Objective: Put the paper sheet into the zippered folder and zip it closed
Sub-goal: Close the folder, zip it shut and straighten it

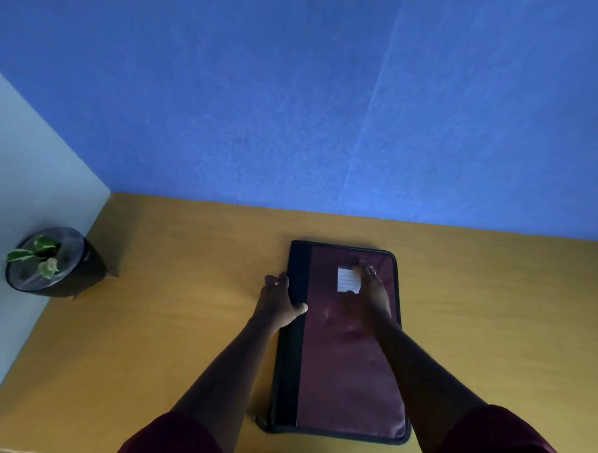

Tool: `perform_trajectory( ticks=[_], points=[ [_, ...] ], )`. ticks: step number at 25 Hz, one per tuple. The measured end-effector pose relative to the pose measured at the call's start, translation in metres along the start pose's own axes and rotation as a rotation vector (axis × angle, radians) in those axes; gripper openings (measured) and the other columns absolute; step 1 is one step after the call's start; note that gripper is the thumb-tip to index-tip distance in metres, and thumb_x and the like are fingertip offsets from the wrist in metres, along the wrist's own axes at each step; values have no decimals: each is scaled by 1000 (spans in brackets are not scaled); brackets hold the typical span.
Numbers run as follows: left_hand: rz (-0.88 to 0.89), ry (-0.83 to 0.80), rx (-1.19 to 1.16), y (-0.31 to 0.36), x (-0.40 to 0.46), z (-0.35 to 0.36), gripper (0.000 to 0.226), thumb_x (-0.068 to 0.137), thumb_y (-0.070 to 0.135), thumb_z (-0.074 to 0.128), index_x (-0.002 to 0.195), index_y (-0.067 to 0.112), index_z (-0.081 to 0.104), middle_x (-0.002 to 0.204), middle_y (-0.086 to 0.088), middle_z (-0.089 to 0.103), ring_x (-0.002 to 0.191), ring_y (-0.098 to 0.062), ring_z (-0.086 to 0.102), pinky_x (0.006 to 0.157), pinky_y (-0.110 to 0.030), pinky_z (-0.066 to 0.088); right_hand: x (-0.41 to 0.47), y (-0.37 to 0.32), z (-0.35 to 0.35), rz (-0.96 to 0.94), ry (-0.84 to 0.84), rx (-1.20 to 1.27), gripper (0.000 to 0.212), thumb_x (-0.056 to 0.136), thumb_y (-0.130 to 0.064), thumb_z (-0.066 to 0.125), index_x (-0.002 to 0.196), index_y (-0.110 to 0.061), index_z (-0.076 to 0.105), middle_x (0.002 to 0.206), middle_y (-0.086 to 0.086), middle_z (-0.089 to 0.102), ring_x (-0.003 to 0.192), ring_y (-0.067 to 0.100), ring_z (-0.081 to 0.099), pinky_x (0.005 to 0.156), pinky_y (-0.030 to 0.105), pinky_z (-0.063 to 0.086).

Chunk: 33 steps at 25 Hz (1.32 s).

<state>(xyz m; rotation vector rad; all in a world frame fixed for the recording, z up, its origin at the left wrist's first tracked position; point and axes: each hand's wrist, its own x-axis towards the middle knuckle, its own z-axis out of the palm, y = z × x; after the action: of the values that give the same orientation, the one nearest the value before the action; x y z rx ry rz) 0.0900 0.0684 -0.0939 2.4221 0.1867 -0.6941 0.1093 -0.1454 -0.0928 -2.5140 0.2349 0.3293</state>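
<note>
The zippered folder [347,356] lies flat and closed on the yellow tabletop [173,289], its black spine strip on the left and its maroon cover facing up. The left hand [281,302] holds the spine edge, thumb on top of the strip and fingers curled beside it. The right hand [373,290] rests on the cover with fingers nearly straight, holding nothing, just beside a small white label [346,279]. A potted plant [52,263] stands well apart at the far left.

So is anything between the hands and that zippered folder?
Nothing visible. The left hand holds the zippered folder by its spine edge; the right hand rests on its maroon cover beside a white label. The potted plant stands far left.
</note>
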Motion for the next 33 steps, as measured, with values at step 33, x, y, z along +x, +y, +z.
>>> perform_trajectory(
  ticks=[33],
  points=[
    [-137, -18, -8, -23, -120, 59, 93, 88, 28, 73, 156, 17, 9, 145, -15, 25, 128, -36, 45, 101, -43, 49, -109, 66, -11, 407, -52, 2, 84, 70, -38, 86, 133, -6, 39, 133, 18, 44, 124, 41, 46, 97, 48, 46]
  ],
)
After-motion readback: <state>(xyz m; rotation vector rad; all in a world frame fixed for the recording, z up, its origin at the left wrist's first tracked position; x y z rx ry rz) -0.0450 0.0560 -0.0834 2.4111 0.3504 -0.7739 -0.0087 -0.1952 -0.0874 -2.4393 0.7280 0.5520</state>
